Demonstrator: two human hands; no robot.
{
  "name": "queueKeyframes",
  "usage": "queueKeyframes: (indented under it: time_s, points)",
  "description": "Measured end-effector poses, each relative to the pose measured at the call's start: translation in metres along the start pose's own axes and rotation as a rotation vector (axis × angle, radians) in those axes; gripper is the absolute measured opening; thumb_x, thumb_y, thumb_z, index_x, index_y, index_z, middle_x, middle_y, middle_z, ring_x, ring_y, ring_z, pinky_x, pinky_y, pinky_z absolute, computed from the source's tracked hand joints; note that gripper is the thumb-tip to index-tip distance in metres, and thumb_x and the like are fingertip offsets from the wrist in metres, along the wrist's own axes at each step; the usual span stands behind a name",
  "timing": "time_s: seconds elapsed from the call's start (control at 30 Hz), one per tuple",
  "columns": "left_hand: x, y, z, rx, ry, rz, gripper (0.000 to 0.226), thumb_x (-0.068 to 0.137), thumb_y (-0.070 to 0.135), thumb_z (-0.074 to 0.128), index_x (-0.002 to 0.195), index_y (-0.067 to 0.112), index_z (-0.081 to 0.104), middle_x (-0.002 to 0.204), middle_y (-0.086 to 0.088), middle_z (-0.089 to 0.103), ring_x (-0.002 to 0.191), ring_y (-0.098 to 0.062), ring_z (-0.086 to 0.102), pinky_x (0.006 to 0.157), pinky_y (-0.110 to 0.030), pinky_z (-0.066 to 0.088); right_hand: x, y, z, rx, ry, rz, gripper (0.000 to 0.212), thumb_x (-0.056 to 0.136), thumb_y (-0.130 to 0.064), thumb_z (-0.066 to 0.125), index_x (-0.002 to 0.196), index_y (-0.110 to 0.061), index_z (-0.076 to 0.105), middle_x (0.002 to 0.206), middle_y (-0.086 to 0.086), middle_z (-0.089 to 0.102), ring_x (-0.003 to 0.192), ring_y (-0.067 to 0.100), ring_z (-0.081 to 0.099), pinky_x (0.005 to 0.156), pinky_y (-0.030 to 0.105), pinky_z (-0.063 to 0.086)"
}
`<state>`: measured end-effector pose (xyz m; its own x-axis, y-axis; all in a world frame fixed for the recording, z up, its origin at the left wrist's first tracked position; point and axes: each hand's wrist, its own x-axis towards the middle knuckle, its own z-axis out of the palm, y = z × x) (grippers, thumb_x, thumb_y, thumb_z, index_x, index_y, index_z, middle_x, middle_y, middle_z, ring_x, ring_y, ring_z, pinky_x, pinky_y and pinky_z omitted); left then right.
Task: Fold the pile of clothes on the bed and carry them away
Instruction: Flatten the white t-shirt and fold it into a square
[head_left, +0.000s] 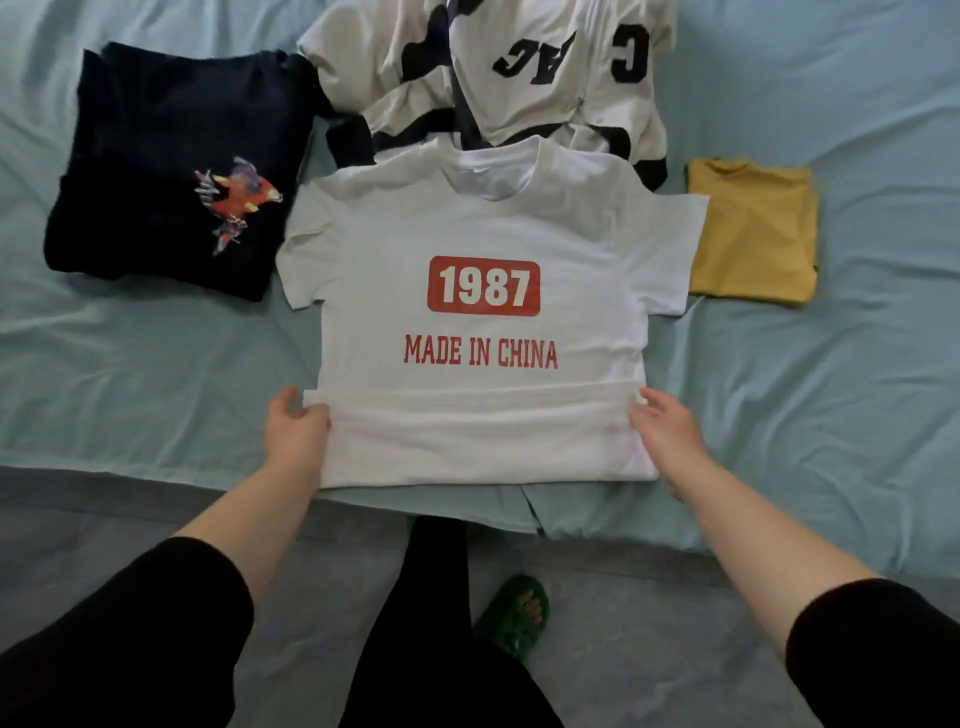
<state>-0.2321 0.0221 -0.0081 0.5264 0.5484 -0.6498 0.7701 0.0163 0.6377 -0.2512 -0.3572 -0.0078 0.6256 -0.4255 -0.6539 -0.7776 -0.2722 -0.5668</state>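
Observation:
A white T-shirt (483, 228) with a red "1987 MADE IN CHINA" print lies face up on the light blue bed (857, 364). Its bottom hem is folded up into a band just below the print. My left hand (296, 434) pinches the left end of that band, thumb on top. My right hand (667, 431) is at the band's right end with fingers curled over its edge. A folded dark navy garment (156, 156) with a bird print lies to the left. A folded yellow garment (753, 234) lies to the right.
A cream and black jacket (519, 67) with large letters lies unfolded behind the T-shirt. The bed's front edge runs just under the shirt. Below it are the grey floor (649, 623), my dark-clad legs and a green slipper (514, 616).

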Motion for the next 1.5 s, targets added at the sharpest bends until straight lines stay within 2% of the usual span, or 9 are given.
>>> queueKeyframes:
  time_s: [0.17, 0.37, 0.57, 0.63, 0.77, 1.0, 1.13, 1.37, 1.5]
  points:
    - [0.020, 0.007, 0.020, 0.874, -0.242, 0.684, 0.040, 0.090, 0.025, 0.063, 0.129, 0.024, 0.055, 0.127, -0.002, 0.056, 0.113, -0.025, 0.054, 0.094, -0.039, 0.044, 0.015, -0.025, 0.028, -0.785, 0.017, -0.499, 0.037, 0.091, -0.015, 0.053, 0.127, -0.021, 0.056, 0.127, -0.001, 0.061, 0.118, 0.023, 0.054, 0.102, 0.038, 0.035]
    - [0.047, 0.041, 0.038, 1.524, -0.461, 0.722, 0.025, 0.090, 0.053, 0.054, 0.103, 0.032, 0.059, 0.109, 0.002, 0.055, 0.106, -0.021, 0.048, 0.090, -0.034, 0.037, 0.037, -0.061, 0.047, -1.295, -0.135, -0.506, 0.012, 0.092, -0.039, 0.054, 0.088, -0.027, 0.055, 0.098, -0.005, 0.060, 0.101, 0.021, 0.053, 0.091, 0.035, 0.032]
    - [0.070, 0.089, 0.033, 1.226, -0.562, 0.686, 0.026, 0.099, 0.046, 0.044, 0.097, 0.020, 0.044, 0.082, 0.000, 0.057, 0.075, -0.024, 0.051, 0.064, -0.033, 0.036, 0.056, -0.105, 0.027, -0.960, -0.216, -0.425, 0.016, 0.100, -0.031, 0.038, 0.089, -0.020, 0.040, 0.070, -0.004, 0.053, 0.088, 0.024, 0.047, 0.081, 0.036, 0.042]
    - [0.081, 0.113, 0.043, 1.185, -0.526, 0.749, 0.027, 0.099, 0.046, 0.042, 0.104, 0.019, 0.044, 0.084, -0.001, 0.058, 0.074, -0.025, 0.051, 0.063, -0.033, 0.036, 0.069, -0.131, 0.020, -0.957, -0.152, -0.473, 0.016, 0.101, -0.032, 0.036, 0.091, -0.019, 0.037, 0.068, -0.001, 0.052, 0.071, 0.026, 0.050, 0.064, 0.038, 0.045]
    - [0.111, 0.165, 0.075, 1.180, -0.420, 0.858, 0.028, 0.099, 0.046, 0.040, 0.108, 0.022, 0.052, 0.099, 0.000, 0.061, 0.089, -0.028, 0.060, 0.065, -0.033, 0.036, 0.097, -0.185, 0.018, -1.026, 0.021, -0.606, 0.019, 0.103, -0.031, 0.030, 0.092, -0.017, 0.037, 0.066, -0.001, 0.049, 0.052, 0.022, 0.043, 0.046, 0.033, 0.025]
    - [0.151, 0.224, 0.119, 1.082, -0.332, 0.939, 0.026, 0.101, 0.038, 0.040, 0.104, 0.020, 0.058, 0.097, -0.002, 0.061, 0.086, -0.027, 0.057, 0.068, -0.034, 0.042, 0.145, -0.243, 0.024, -1.131, 0.190, -0.657, 0.023, 0.105, -0.029, 0.026, 0.105, -0.012, 0.041, 0.081, 0.004, 0.055, 0.053, 0.021, 0.035, 0.055, 0.033, 0.024]
    - [0.166, 0.241, 0.137, 1.053, -0.245, 0.977, 0.027, 0.102, 0.043, 0.035, 0.101, 0.023, 0.054, 0.089, 0.000, 0.062, 0.080, -0.027, 0.056, 0.065, -0.036, 0.045, 0.172, -0.253, 0.025, -1.169, 0.239, -0.680, 0.028, 0.106, -0.027, 0.024, 0.112, -0.007, 0.043, 0.088, 0.012, 0.065, 0.063, 0.030, 0.046, 0.065, 0.036, 0.031]
    - [0.174, 0.234, 0.153, 1.016, -0.061, 1.011, 0.025, 0.100, 0.040, 0.037, 0.095, 0.020, 0.052, 0.096, -0.002, 0.059, 0.088, -0.031, 0.058, 0.059, -0.033, 0.032, 0.198, -0.259, 0.032, -1.040, 0.297, -0.680, 0.022, 0.105, -0.027, 0.028, 0.103, -0.012, 0.044, 0.086, 0.013, 0.063, 0.062, 0.028, 0.042, 0.064, 0.035, 0.026]
    - [0.172, 0.233, 0.158, 0.990, 0.041, 1.011, 0.019, 0.096, 0.032, 0.047, 0.109, 0.021, 0.055, 0.111, -0.006, 0.059, 0.102, -0.032, 0.055, 0.073, -0.039, 0.039, 0.201, -0.259, 0.043, -1.005, 0.363, -0.665, 0.019, 0.103, -0.025, 0.034, 0.108, -0.012, 0.048, 0.097, 0.013, 0.065, 0.081, 0.033, 0.056, 0.076, 0.040, 0.032]
